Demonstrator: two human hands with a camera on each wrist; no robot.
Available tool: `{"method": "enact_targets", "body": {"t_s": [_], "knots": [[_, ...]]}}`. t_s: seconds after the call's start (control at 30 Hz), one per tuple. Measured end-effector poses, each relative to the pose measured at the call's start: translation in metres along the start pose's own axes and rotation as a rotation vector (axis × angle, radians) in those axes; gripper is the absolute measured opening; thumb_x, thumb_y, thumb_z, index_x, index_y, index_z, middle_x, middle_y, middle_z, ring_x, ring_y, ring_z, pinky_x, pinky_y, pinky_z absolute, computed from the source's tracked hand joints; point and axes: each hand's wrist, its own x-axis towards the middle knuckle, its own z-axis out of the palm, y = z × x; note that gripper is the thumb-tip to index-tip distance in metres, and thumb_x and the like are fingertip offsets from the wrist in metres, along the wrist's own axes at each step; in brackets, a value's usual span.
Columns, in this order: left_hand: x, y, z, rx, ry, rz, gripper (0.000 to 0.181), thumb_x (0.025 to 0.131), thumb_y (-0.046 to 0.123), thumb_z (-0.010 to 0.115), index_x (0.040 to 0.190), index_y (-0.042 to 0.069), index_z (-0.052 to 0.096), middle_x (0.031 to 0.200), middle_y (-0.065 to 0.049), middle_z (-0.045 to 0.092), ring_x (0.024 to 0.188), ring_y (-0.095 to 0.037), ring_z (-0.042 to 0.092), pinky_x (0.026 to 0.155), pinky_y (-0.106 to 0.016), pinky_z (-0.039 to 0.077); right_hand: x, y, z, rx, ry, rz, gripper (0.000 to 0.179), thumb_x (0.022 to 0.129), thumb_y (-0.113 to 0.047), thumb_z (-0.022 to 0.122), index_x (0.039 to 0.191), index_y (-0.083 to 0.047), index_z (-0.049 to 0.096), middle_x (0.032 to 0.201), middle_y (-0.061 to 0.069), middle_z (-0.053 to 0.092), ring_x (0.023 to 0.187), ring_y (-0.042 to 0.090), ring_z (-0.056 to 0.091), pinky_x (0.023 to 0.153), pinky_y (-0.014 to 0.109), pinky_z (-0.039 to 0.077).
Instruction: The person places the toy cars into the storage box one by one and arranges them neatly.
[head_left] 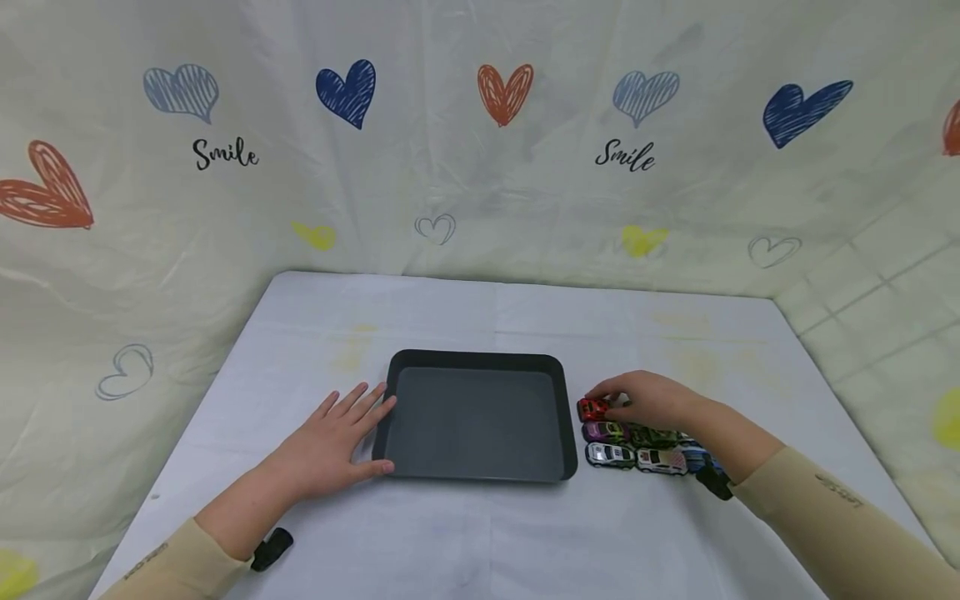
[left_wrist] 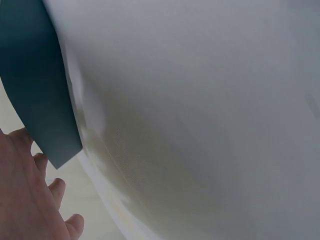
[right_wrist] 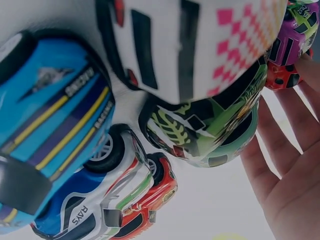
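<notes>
A dark grey rectangular tray (head_left: pixel 480 425) lies on the white-covered table. My left hand (head_left: pixel 337 442) has its fingers spread, touching the tray's left rim. To the tray's right, my right hand (head_left: pixel 652 400) pinches a small red toy car (head_left: pixel 592 408) between thumb and fingers. Below it are a purple toy car (head_left: pixel 604 432) and a green patterned one (head_left: pixel 652 437). The front row holds a silver car (head_left: pixel 609 455) and a white checkered car (head_left: pixel 660 462). In the right wrist view, a blue striped car (right_wrist: pixel 60 115) and a white-and-blue car (right_wrist: pixel 100 200) sit close to the wrist.
Another red toy car (right_wrist: pixel 145 205) shows beyond the white-and-blue one in the right wrist view. A pale curtain (head_left: pixel 465 183) with printed hearts hangs behind the table (head_left: pixel 450 542) and along its sides.
</notes>
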Motion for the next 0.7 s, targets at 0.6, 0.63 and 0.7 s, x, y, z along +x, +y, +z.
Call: {"method": "enact_targets", "body": {"t_s": [0.6,0.63,0.7], "knots": [[0.0011,-0.0007,0.0051,-0.022,-0.003,-0.007,0.095,0.086,0.078,0.049,0.159,0.022,0.026,0.166,-0.001,0.015,0.151,-0.030,0.013,0.118,-0.059,0.012,0.0061,0.0050,-0.0070,0.148,-0.034,0.005,0.036,0.090,-0.015,0.072,0.126,-0.017,0.067,0.116,0.000,0.064,0.068,0.014,0.050,0.062,0.032,0.045],[0.0012,-0.0010,0.0060,-0.023,-0.005,-0.010,0.095,0.086,0.078,0.048,0.159,0.022,0.026,0.166,0.000,0.014,0.152,-0.029,0.012,0.118,-0.058,0.012,0.0059,0.0064,-0.0076,0.157,-0.032,0.006,0.036,0.091,-0.016,0.072,0.126,-0.017,0.067,0.118,0.001,0.064,0.070,0.015,0.050,0.063,0.032,0.045],[0.0011,-0.0008,0.0062,-0.024,-0.010,-0.018,0.095,0.086,0.079,0.047,0.159,0.023,0.025,0.166,0.001,0.013,0.152,-0.028,0.011,0.119,-0.057,0.011,0.0052,0.0090,-0.0088,0.169,-0.022,0.006,0.036,0.091,-0.018,0.073,0.126,-0.018,0.067,0.122,0.003,0.064,0.077,0.017,0.053,0.067,0.034,0.046]]}}
